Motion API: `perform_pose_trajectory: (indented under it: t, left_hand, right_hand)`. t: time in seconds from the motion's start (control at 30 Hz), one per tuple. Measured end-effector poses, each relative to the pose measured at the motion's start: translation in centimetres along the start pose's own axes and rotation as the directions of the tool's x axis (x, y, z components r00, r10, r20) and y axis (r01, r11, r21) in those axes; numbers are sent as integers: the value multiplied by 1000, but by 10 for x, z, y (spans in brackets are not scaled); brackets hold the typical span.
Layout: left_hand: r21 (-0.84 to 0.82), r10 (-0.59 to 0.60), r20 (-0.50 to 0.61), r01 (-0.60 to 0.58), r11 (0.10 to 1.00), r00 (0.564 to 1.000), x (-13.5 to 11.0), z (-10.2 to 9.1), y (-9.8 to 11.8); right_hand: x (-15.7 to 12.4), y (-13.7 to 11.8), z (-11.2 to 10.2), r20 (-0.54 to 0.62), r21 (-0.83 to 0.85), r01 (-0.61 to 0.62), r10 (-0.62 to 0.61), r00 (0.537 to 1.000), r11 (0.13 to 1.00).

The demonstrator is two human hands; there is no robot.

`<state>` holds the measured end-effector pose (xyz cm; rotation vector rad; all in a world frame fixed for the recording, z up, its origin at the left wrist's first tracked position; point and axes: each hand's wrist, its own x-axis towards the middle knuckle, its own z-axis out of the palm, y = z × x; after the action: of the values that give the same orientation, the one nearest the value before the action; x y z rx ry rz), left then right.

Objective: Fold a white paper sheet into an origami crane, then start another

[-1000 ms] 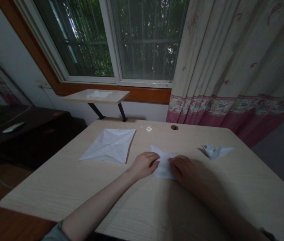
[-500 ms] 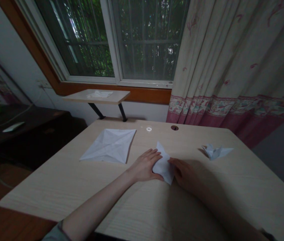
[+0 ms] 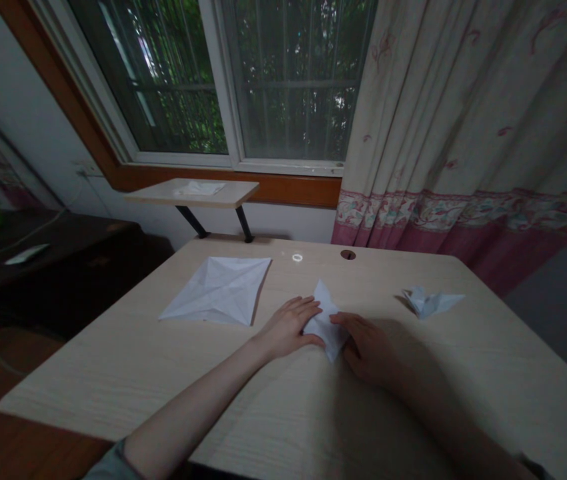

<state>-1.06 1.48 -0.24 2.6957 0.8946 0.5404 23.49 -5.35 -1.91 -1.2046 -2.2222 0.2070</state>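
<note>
Checking the grips first: together, or clamped on something?

Apart, neither one clamped: left grip (image 3: 288, 328), a bare hand with fingers spread, lying flat against one side of the paper; right grip (image 3: 366, 349), a bare hand half in shadow, with fingertips resting on the opposite side.

And between them?

A small white folded-paper piece (image 3: 324, 325), narrow and pointed at both ends, lying flat on the pale wood-grain desk (image 3: 88, 373), touching both hands.

Step in hand?

Judging by the pose, pressing and smoothing a fold, with no lifting off the desk.

Next need?

Probably a firm crease under the fingers, then room for turning the piece.

Room where?

Toward the near edge, a long stretch of desk in front of both hands. To the left, just past the left grip, a large square creased white paper sheet (image 3: 218, 291), flat and unfolded. To the right, a small folded white paper figure (image 3: 432, 303), well apart from the right grip.

Far edge?

A round cable hole (image 3: 348, 254) near it, well beyond the fingertips, and the desk's corners far out on either side.
</note>
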Motion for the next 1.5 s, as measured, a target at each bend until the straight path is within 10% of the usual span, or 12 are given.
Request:
perform_pose_trajectory:
  t: [0.67, 1.5]
  left_hand:
    - [86, -81, -58, 86, 993, 995, -2, 6, 15]
    - [140, 213, -280, -180, 974, 936, -2, 13, 8]
  right_hand:
    - [-2, 5, 8, -70, 56, -115, 118, 991, 992]
    - [7, 13, 8, -285, 158, -200, 238, 928, 967]
